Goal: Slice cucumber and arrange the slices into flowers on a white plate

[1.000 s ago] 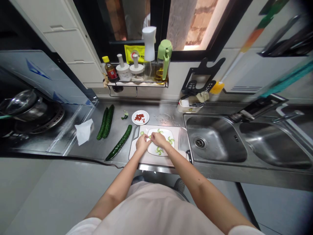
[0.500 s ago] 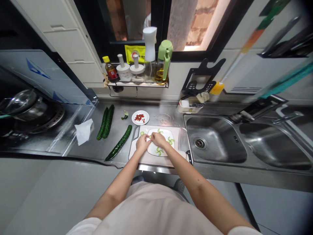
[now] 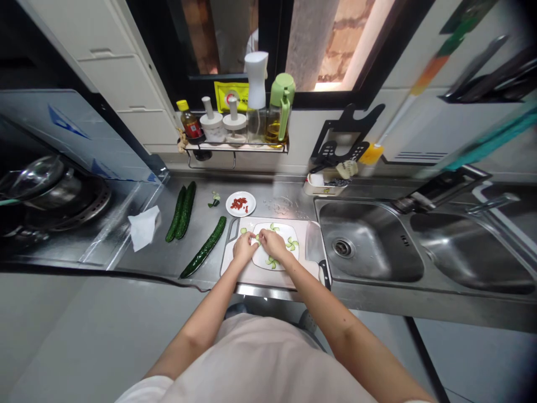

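Note:
Over the left edge of a white square plate point(image 3: 260, 261), my left hand point(image 3: 244, 248) and my right hand point(image 3: 271, 244) meet with pinched fingertips. A small pale-green cucumber slice point(image 3: 257, 238) shows between them; the fingers partly cover it. Cucumber slices lie on the plate in pinwheel shapes: one at the right point(image 3: 291, 244), one at the front point(image 3: 272, 262), one at the back point(image 3: 273, 226). Under the plate is a light cutting board point(image 3: 233, 268). A loose cucumber slice point(image 3: 244, 230) rests on the board beyond my left hand. At the board's right side lies a kitchen knife point(image 3: 314, 242) with a black handle.
Left of the board lie whole cucumbers point(image 3: 204, 247) and a white paper towel point(image 3: 143, 228). Behind it stands a small plate point(image 3: 229, 208) of red bits, beside cucumber scraps point(image 3: 215, 199). A double sink point(image 3: 377, 246) is at the right, a seasoning rack point(image 3: 235, 146) above, a pot point(image 3: 52, 187) far left.
Both hands stay at the plate's left edge, with only slight finger movement around the cucumber slice. The whole view has shifted down a little.

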Demonstrator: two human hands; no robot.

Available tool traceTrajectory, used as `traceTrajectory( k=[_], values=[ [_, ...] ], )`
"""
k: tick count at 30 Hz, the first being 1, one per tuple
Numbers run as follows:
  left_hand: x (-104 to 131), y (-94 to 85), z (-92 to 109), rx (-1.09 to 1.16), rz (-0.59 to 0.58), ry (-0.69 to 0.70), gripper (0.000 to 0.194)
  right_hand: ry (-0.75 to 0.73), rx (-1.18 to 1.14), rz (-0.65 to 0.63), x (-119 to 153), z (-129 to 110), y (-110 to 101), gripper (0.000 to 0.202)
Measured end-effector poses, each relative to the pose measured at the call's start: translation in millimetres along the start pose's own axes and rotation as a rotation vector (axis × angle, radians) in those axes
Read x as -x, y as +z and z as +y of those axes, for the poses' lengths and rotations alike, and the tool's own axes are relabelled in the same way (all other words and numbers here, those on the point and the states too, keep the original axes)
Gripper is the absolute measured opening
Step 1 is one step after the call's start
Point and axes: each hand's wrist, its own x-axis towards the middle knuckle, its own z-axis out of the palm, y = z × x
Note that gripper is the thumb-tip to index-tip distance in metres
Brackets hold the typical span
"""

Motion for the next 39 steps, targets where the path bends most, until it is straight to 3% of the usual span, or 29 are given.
traceTrajectory(
  k=[28, 39],
  values=[
    [2, 14.4, -7, 0.085, 0.079, 0.023, 0.023, 0.079, 0.038, -0.061, -4, -4, 4, 0.017],
    [2, 8.5, -17, 0.168, 0.234, -0.073, 0.022, 0.077, -0.062, 0.070, 2, 2, 8, 0.020]
  ],
)
